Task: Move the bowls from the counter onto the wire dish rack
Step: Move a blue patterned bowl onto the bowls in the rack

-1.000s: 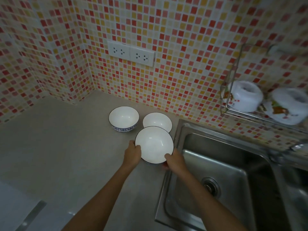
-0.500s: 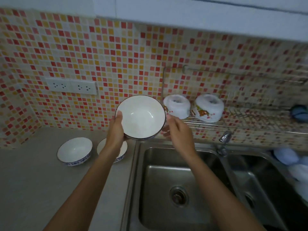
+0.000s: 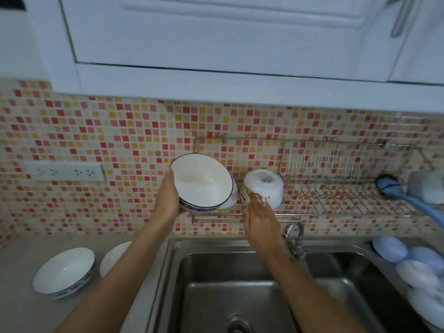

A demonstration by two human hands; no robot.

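**Bowl held up at the left end of the rack**

Head view: the left hand grips a white bowl by its rim at 9 o'clock, thumb over the edge and fingers behind. The bowl is tilted so its inside faces the camera, with a dark rim line and a blue band around its foot. It sits at the left end of the wire rack, which hangs on the tiled wall above the sink; whether the bowl already rests on the wires cannot be told.

The right hand is empty, fingers spread wide and flat, at about 4 o'clock from the held bowl and apart from it. Its fingertips lie just under an upturned patterned bowl that stands on the rack at 3 o'clock from the held one. Part of another white dish peeks out behind the held bowl's lower right edge.

Farther right along the rack lie a blue brush and a pale blurred object at the frame's edge.

On the counter, at 7 o'clock from the held bowl, stand two more bowls: one with a blue pattern, and a second just beside it, partly hidden by the left forearm.

A tap rises behind the sink. Pale blue and white dishes are piled at the far right. A socket strip is on the wall at 9 o'clock.
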